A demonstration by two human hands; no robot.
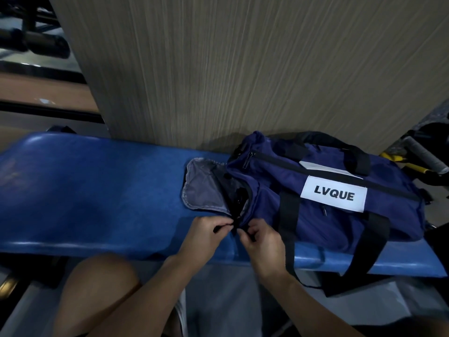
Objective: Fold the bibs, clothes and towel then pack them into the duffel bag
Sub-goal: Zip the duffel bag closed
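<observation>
**A:** Head camera, looking down. Where's the bag?

**B:** A navy blue fabric duffel bag [279,171] lies on its side on the right half of a long, blue padded bench [97,190]. It's backed up against a grey-brown wood-grain wall panel [243,69].

**A:** Any markings?

**B:** There's a white rectangular label [334,195] reading LVQUE in black. The top zip runs shut along the bag just above it. One black webbing carry strap [288,215] drops over the bench's front edge, and the other arches up at the back.

**A:** And the near end?

**B:** The end pocket is open. Its rounded flap [204,188], grey lining up, is folded out flat on the bench to the left of the bag. The inside of the pocket is too dark to read.

**A:** Hands?

**B:** Both are at the lower corner of that opening, close together and nearly touching. The left hand [206,231] has its fingers curled and is pinching a short black tab [220,228] that pokes out to the left. The right hand [263,239] is pinching a small black pull [244,234] at the zip's end with its fingertips.

**A:** Anything else in frame?

**B:** A bare knee [97,288] sits below the bench, and yellow-and-black gear [410,165] shows at the far right, too blurred to name.
</observation>
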